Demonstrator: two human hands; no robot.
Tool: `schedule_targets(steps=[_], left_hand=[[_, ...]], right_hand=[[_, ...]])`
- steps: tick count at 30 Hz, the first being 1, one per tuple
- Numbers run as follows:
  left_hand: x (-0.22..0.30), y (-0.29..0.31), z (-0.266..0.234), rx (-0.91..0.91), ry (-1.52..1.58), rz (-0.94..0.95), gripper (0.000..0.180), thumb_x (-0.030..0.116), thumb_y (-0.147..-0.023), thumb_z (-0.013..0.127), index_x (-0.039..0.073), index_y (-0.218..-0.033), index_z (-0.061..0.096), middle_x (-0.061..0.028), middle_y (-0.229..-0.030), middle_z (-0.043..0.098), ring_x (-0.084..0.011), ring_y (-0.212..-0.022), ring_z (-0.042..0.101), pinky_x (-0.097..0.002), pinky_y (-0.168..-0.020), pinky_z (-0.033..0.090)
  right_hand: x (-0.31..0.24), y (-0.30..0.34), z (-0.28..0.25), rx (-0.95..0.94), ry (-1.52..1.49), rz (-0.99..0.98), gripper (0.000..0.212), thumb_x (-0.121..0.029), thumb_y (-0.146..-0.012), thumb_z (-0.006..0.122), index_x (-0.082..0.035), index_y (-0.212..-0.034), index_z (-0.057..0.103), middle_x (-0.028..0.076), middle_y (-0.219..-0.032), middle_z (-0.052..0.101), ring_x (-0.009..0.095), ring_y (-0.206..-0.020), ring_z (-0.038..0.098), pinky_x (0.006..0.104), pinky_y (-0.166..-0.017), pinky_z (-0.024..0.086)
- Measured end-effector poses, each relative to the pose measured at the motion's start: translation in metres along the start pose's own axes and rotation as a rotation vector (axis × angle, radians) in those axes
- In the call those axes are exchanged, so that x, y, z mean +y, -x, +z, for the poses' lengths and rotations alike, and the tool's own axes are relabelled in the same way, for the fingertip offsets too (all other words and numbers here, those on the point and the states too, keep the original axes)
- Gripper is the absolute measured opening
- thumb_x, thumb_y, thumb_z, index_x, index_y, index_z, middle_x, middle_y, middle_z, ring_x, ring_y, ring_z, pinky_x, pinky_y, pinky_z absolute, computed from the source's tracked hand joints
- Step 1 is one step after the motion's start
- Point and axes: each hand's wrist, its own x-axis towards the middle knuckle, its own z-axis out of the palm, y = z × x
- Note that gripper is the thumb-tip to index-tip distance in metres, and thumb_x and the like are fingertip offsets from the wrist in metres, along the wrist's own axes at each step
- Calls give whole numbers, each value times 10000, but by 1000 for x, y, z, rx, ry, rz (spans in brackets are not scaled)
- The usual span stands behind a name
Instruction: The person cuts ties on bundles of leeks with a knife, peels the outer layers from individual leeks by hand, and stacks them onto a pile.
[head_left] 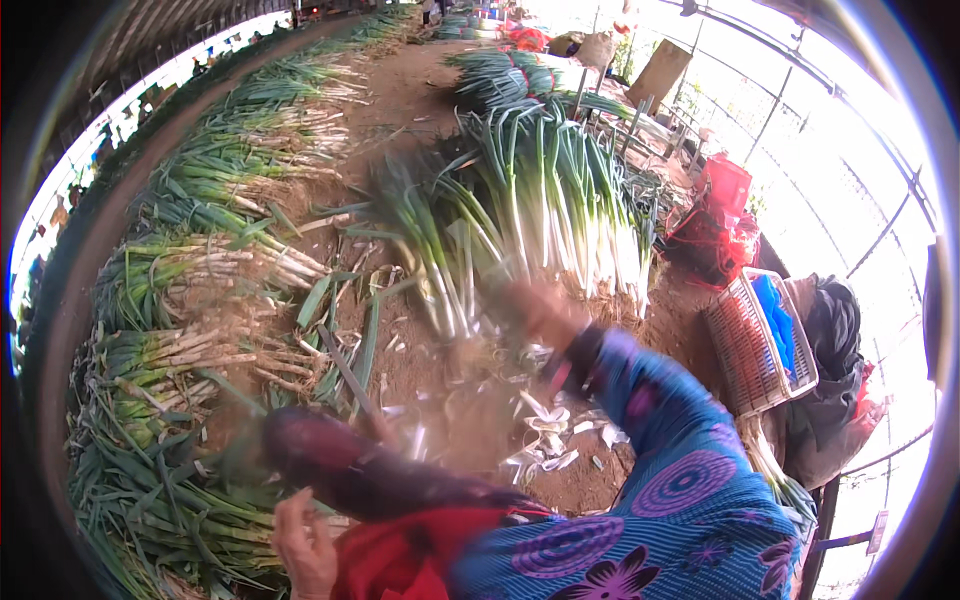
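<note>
My right hand (540, 312), smeared by motion, reaches forward to the white root ends of trimmed leeks (545, 215). Those leeks lie side by side in a row, green tops pointing away. Left of them, several more leeks (430, 260) are blurred too; whether my right hand grips any cannot be made out. Low at the left, my left hand (305, 545) is beside untrimmed leeks (190, 500), its fingers loosely bent and apart, with nothing visible in them. A blurred dark maroon shape (370, 465), perhaps my leg or boot, stretches between my hands.
White peeled skins (545, 435) litter the brown soil ahead of me. Untrimmed leeks (220, 255) run in a long band along the left. At right stand a plastic crate (740, 335) with blue cloth, dark sacks (835, 335) and a red bag (715, 240). Tied bundles (505, 75) lie farther back.
</note>
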Motion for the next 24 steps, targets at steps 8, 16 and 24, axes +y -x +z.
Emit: schedule_targets(steps=[8,16,24], left_hand=[[-126,114,41,131,-19,-268,360,260,-931,566,12,-1191,587,-222,-1097,605,-341,-942,613,-453,-826,484],[25,155,-6,466,-99,-610,178,-25,-823,563,10,-989,618,-167,-907,623,-341,-821,619,-374,-711,500],[71,255,-94,891,-497,-951,187,-51,-826,565,30,-979,636,-93,-845,637,-196,-684,608,-254,-530,458]], right_hand=[[156,6,-412,1074,395,299,350,-334,-930,485,-112,-1191,557,92,-1107,593,218,-908,568,303,-666,471],[-14,-133,98,-30,-701,580,183,-221,-886,566,-86,-992,628,33,-801,614,146,-683,601,288,-630,501],[-320,-143,297,-715,-798,57,337,-246,-916,561,16,-1125,600,79,-916,653,157,-797,624,288,-733,498]])
